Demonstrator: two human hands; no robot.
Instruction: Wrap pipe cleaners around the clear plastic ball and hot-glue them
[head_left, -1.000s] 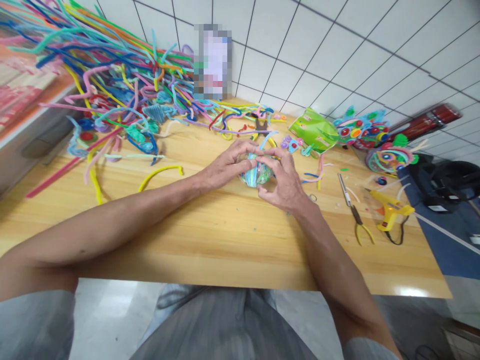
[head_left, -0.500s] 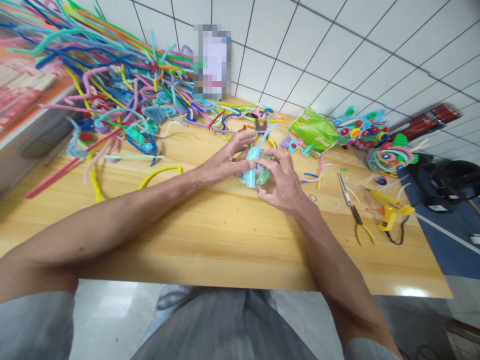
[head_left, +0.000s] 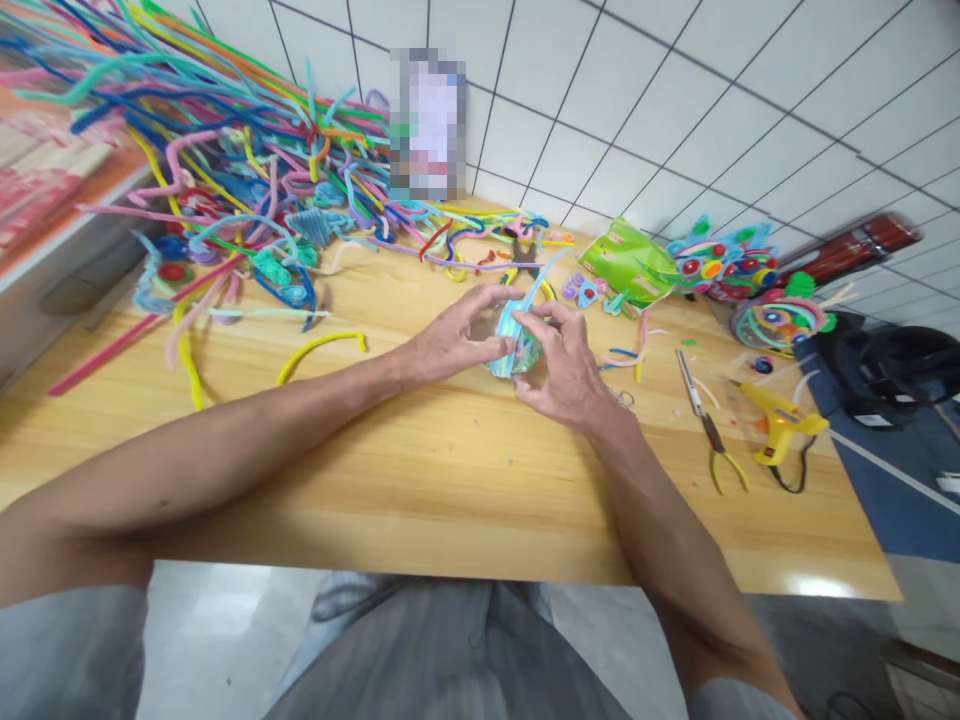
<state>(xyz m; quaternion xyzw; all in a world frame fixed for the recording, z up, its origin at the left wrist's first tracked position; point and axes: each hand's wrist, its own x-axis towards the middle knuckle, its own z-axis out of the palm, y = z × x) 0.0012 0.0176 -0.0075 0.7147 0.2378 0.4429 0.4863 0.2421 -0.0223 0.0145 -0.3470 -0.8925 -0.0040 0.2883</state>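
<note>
Between my two hands, above the middle of the table, is a small round see-through object (head_left: 529,355) with light blue and pale yellow-green pipe cleaner (head_left: 507,332) bands around it. One loose light blue pipe cleaner end (head_left: 541,278) sticks up from its top. My left hand (head_left: 466,330) grips the left side, thumb pressed on the band and fingers curved behind. On the right side, my right hand (head_left: 561,358) has its index finger on the band and its thumb low on the object. The fingers hide part of it.
A tangled heap of colourful pipe cleaners (head_left: 247,180) fills the back left. At the back right are a green packet (head_left: 628,262) and decorated pipe-cleaner pieces (head_left: 780,315). To the right lie yellow-handled pliers (head_left: 720,450), a yellow glue gun (head_left: 784,420) and a utility knife (head_left: 688,380).
The round object has turned slightly between my hands, and its bands now lean further right. My left hand has shifted a little right and its fingers have curled closer around it.
</note>
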